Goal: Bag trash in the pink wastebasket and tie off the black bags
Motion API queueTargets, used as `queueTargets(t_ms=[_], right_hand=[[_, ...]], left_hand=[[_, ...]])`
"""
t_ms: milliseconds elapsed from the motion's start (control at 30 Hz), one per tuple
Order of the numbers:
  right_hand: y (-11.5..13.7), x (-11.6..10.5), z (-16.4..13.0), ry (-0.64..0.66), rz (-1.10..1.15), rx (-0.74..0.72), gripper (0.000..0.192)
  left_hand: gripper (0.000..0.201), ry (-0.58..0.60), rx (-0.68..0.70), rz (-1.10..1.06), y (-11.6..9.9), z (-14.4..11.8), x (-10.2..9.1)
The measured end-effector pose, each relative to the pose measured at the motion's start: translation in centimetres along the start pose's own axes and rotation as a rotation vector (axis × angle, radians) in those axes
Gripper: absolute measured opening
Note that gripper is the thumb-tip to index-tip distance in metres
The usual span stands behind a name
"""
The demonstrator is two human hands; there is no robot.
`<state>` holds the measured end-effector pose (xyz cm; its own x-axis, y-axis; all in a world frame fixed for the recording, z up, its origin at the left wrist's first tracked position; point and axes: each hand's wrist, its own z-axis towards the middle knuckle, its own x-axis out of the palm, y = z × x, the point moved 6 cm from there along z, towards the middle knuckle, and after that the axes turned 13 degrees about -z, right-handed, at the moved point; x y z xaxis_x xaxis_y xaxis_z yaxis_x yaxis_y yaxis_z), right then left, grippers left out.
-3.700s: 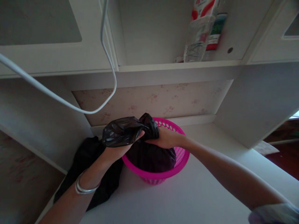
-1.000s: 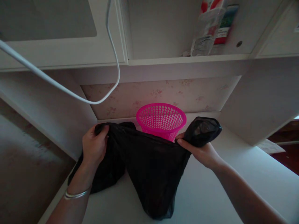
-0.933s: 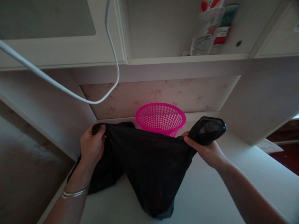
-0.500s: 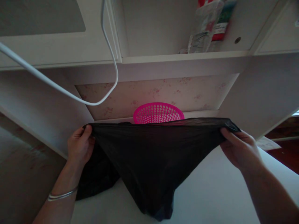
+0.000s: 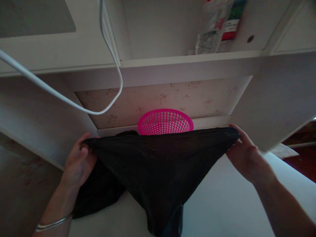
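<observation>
A thin black plastic bag [image 5: 165,164] is stretched wide between my two hands, its top edge nearly level and its lower part narrowing downward. My left hand [image 5: 80,161] grips the left corner, and a silver bangle circles that wrist. At the opposite corner, my right hand [image 5: 249,159] holds the bag with its fingertips partly hidden by the plastic. Behind the top edge stands a pink basket [image 5: 165,111] with a mesh wall; its lower part is covered by the bag. More black material [image 5: 98,192] lies on the white tabletop [image 5: 217,204] under my left hand.
A white cable [image 5: 61,95] loops down at the left, in front of the upper cabinet. An open shelf [image 5: 163,33] above holds a clear plastic package [image 5: 209,36] and a green and red pack [image 5: 232,24]. A paper sheet [image 5: 283,151] lies at the right edge of the table.
Both hands have shifted slightly left and the bag's left corner is lower. The right thumb no longer lies over the front of the bag. The view has moved a little.
</observation>
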<state>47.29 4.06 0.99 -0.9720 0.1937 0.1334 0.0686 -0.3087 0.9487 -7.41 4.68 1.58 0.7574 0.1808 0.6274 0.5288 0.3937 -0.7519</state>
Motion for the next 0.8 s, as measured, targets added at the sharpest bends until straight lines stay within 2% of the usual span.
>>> queueTargets(t_ms=[67, 133, 233, 333, 400, 467, 533, 667, 733, 800], right_hand=[[-1.2, 1.2, 0.0, 0.073, -0.013, 0.077, 0.088], [-2.3, 2.4, 0.2, 0.091, -0.028, 0.161, 0.075], [-2.2, 3.1, 0.6, -0.007, -0.017, 0.205, 0.045], [-0.7, 2.4, 0.7, -0.158, 0.067, 0.131, 0.039], [0.0, 1.5, 0.5, -0.215, 0.104, 0.093, 0.035], [0.1, 0.7, 0.1, -0.220, 0.146, 0.063, 0.026], [-0.6, 0.2, -0.4, -0.209, 0.210, 0.024, 0.026], [-4.2, -0.3, -2.1, -0.187, 0.256, 0.055, 0.056], [-6.1, 0.1, -2.7, -0.121, 0.209, 0.101, 0.062], [-7.0, 0.8, -2.8, -0.045, 0.153, 0.104, 0.065]], left_hand=[[0.073, -0.018, -0.072, 0.014, 1.4, -0.3, 0.0], [0.055, -0.095, -0.107, 0.019, 2.6, -0.5, -0.1], [0.029, -0.182, -0.077, 0.001, 2.8, -0.6, -0.1], [0.017, -0.185, -0.027, -0.070, 1.5, -0.6, 0.1], [0.014, -0.184, -0.001, -0.116, 0.8, -0.7, -0.1], [0.017, -0.178, 0.002, -0.126, 0.8, -1.1, -0.6], [0.029, -0.162, -0.022, -0.135, 1.6, -1.8, -1.1], [0.071, -0.166, -0.100, -0.151, 4.9, -3.9, -2.2], [0.080, -0.226, -0.159, -0.104, 6.8, -4.7, -2.9], [0.078, -0.282, -0.209, -0.062, 8.2, -4.9, -3.1]])
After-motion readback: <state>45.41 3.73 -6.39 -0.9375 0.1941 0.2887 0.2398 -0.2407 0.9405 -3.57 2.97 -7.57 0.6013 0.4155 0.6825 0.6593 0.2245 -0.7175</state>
